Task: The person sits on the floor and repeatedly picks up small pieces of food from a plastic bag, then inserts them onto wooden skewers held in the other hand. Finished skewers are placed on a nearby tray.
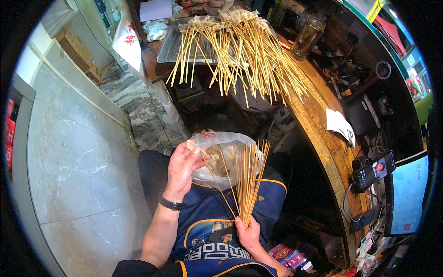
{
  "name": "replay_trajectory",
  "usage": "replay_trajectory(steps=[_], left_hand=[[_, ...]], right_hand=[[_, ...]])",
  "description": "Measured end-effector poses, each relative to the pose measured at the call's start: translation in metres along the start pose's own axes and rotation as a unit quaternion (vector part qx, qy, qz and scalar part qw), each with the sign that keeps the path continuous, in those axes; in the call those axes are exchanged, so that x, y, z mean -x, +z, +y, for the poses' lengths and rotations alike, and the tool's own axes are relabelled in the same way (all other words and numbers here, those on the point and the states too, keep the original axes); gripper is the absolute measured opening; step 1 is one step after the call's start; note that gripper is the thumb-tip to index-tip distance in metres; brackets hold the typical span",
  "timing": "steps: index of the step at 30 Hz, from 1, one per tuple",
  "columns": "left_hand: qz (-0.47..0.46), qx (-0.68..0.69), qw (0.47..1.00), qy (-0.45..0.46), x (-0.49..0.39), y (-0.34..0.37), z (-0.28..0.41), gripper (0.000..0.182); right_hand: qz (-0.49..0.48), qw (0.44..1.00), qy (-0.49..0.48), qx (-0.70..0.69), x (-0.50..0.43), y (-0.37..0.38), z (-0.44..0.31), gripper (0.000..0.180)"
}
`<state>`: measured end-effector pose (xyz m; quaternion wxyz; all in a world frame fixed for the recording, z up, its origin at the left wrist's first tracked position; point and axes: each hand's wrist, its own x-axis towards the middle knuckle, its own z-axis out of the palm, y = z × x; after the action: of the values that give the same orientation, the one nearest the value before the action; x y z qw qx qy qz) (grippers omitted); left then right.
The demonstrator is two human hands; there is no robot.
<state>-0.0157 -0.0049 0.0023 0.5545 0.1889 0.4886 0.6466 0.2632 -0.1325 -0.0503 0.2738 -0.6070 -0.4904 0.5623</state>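
Between the thumb and fingers of my left hand [185, 164] is a pale, folded piece of food [193, 146], perhaps tofu skin. One bamboo skewer runs from that piece down to my right hand [248, 233]. My right fist grips a fanned bundle of bamboo skewers [247, 187] by the lower ends, their bare tips pointing up and away. Behind the skewers, a white plastic bag [207, 136] sits open on my lap. More pale pieces [216, 161] lie inside it, partly hidden by the skewers.
Ahead, a tray [169, 45] holds many loaded skewers [238, 52], sticks overhanging its near edge. A wooden counter [311, 117] curves along the right, carrying a glass jar [308, 38], white paper [340, 125], a phone [375, 171] on a stand and a monitor [406, 197]. A tiled partition [83, 155] stands left.
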Motion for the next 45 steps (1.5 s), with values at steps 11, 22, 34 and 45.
replay_trajectory(steps=[11, 22, 34, 45], left_hand=[[-0.013, 0.025, 1.000, -0.002, 0.005, -0.005, 0.019, 0.022], [-0.028, -0.007, 0.999, -0.022, 0.016, 0.000, 0.016, 0.018], [-0.020, 0.074, 0.997, -0.007, 0.025, 0.012, -0.002, 0.020], [0.035, 0.107, 0.994, -0.017, 0.024, 0.018, -0.012, 0.024]], right_hand=[[0.019, 1.000, 0.012, -0.008, -0.001, 0.000, -0.001, 0.020], [0.007, 0.999, 0.041, -0.015, 0.001, -0.001, 0.001, 0.021], [0.008, 0.999, 0.031, -0.019, 0.003, -0.003, 0.008, 0.020], [0.004, 1.000, 0.007, -0.016, 0.003, -0.003, 0.006, 0.020]])
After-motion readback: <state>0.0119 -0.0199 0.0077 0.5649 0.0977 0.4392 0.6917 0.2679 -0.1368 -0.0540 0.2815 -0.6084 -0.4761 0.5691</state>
